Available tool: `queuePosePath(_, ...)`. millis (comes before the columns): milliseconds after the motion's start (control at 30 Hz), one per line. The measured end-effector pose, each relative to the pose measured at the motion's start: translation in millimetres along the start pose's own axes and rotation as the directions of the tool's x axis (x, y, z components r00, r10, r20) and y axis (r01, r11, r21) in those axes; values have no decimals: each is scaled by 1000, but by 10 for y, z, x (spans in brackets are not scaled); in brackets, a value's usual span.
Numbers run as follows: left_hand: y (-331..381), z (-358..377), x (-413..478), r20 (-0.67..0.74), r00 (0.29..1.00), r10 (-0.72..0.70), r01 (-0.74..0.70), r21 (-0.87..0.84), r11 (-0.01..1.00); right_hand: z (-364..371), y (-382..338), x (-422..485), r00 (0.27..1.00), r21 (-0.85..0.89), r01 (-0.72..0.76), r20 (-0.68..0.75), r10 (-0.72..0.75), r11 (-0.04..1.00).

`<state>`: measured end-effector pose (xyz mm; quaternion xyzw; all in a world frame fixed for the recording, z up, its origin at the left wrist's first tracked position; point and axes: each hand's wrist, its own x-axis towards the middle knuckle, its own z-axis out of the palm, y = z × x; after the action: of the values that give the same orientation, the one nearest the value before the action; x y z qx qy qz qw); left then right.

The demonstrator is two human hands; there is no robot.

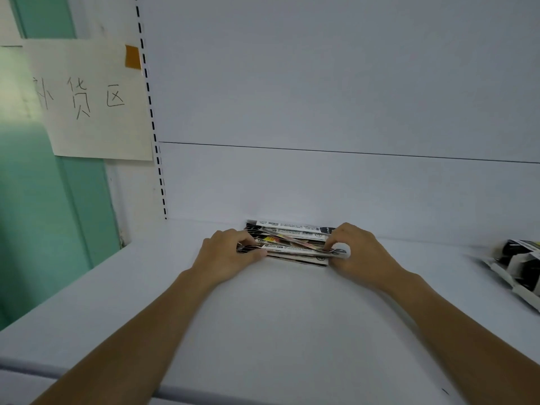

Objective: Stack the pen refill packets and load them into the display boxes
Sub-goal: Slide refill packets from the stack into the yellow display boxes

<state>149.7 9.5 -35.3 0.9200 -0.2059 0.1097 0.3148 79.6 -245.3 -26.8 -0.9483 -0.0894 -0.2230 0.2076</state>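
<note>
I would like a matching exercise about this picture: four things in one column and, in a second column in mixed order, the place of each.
Things
1. pen refill packets
2. display box
3. paper sign
4. orange tape

Places
A. lying at the right edge of the shelf
B. on the sign's top right corner
C. between the left hand and the right hand
D. up at the left, above the shelf

Pairs: 1-C, 2-A, 3-D, 4-B
</note>
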Motion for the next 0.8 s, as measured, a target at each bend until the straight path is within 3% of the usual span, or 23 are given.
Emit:
queuePosePath(133,-8,-3,0,-13,1000,6,-6,1,1000,-29,-74,-12,997,132,25,66,-34,991)
queuePosePath(267,36,-30,-39,-75,997,26,-26,4,1000,-15,-153,-18,986,112,44,158,-61,993)
queuePosePath(400,62,-54,-70,-162,986,41,-51,-58,997,-21,-221,-10,990,22,127,56,-128,992)
queuePosePath(533,87,-74,-77,-247,968,50,-41,43,998,-55,-253,-1,980,20,198,-13,-198,980)
queuePosePath(700,15,-143,-69,-339,931,-134,190,137,972,-114,-251,37,975,-79,175,-126,-184,981)
queuePosePath(800,7,-132,-39,-363,918,-159,220,132,967,-145,-231,29,940,-225,135,-279,-197,965)
